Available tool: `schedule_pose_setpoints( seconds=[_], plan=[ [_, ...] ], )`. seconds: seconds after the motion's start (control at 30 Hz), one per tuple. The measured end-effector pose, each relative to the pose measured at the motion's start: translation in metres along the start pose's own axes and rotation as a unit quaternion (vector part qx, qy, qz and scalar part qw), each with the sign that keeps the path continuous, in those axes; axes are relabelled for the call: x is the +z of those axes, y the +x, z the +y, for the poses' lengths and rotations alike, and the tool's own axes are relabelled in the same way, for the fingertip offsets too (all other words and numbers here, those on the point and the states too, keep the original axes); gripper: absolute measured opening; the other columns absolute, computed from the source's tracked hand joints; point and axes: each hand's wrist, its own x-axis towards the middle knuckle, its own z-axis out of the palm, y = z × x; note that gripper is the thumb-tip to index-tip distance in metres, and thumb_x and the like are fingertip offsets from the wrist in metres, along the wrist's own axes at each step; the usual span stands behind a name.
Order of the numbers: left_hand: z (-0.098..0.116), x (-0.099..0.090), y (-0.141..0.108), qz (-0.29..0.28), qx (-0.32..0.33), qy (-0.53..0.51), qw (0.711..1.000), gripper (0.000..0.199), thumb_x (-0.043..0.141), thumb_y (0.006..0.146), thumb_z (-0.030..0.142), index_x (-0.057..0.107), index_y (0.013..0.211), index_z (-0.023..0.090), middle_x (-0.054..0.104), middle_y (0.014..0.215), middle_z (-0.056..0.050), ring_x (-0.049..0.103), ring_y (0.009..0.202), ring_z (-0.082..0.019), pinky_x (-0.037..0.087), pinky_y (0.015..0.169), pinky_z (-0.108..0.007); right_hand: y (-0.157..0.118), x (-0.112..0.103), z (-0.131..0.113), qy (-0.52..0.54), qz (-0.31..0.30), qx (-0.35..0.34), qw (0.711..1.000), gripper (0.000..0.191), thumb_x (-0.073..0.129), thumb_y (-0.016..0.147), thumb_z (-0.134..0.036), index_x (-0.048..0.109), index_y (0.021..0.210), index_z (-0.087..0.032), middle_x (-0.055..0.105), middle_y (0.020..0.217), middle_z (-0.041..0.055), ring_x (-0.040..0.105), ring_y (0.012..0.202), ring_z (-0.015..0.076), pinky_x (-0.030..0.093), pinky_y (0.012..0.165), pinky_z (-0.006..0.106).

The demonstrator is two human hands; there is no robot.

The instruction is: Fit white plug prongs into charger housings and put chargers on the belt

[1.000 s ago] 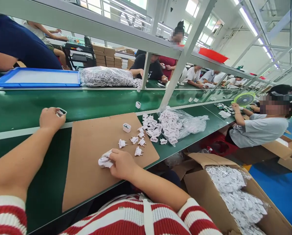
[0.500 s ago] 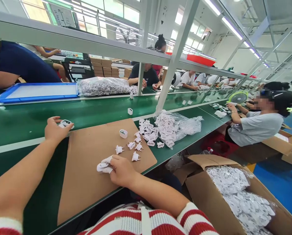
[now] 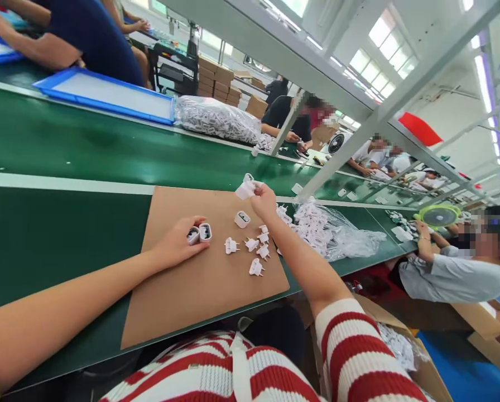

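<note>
My left hand (image 3: 179, 241) curls around two white open-ended charger housings (image 3: 205, 232) side by side on the brown cardboard sheet (image 3: 162, 301). Dark and green parts show inside their openings. My right hand (image 3: 261, 198), white covers on its fingertips, is closed on another white charger housing (image 3: 249, 177) at the sheet's far edge, mostly hidden by the fingers. Between the hands stands a single white housing (image 3: 242, 219) with its opening up. Nearer to me lie several white two-pin plug pieces (image 3: 232, 245).
A clear plastic bag (image 3: 350, 237) with many white pieces lies right of the sheet. A metal post (image 3: 337, 153) rises beyond it. Across the green belt (image 3: 107, 148) are a blue-rimmed tray (image 3: 111, 97) and a full bag (image 3: 219, 120). Co-workers sit opposite and at right.
My left hand has come right onto the cardboard; two housings now sit in it. My right hand has moved away from me to the housing beyond the sheet. The view has tilted.
</note>
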Motion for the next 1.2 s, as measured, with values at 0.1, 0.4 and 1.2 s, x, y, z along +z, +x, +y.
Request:
schedule_pose_setpoints(
  seconds=[0.1,0.4,1.2],
  plan=[
    [-0.002,-0.003,0.000,0.000,0.015,-0.010,1.000,0.060,0.070,0.083,0.056,0.060,0.132,0.023,0.065,0.131,-0.011,0.060,0.125,-0.033,0.050,0.109,-0.049,0.040,0.030,0.006,-0.101,-0.043,-0.002,0.994,0.037,0.057,0.080,-0.011,0.068,0.115,-0.014,0.076,0.114,0.0107,0.071,0.103,0.0207,0.054,0.099,0.035],
    [0.001,-0.002,-0.001,-0.005,0.029,-0.023,0.999,0.051,0.075,0.081,0.057,0.068,0.117,0.020,0.071,0.116,-0.010,0.064,0.111,-0.030,0.052,0.099,-0.043,0.093,0.067,0.013,-0.281,-0.130,0.047,0.950,0.020,0.062,0.083,-0.008,0.069,0.101,-0.008,0.071,0.109,0.0169,0.066,0.106,0.0282,0.050,0.100,0.041],
    [0.010,0.000,0.000,0.027,0.148,0.145,0.978,0.050,0.074,0.078,0.066,0.065,0.105,0.024,0.070,0.113,-0.008,0.058,0.123,-0.034,0.029,0.113,-0.049,-0.105,-0.075,0.045,-0.190,-0.071,0.055,0.978,0.036,0.059,0.075,-0.019,0.068,0.110,-0.017,0.069,0.099,0.0067,0.062,0.081,0.0192,0.054,0.079,0.036]
  ],
)
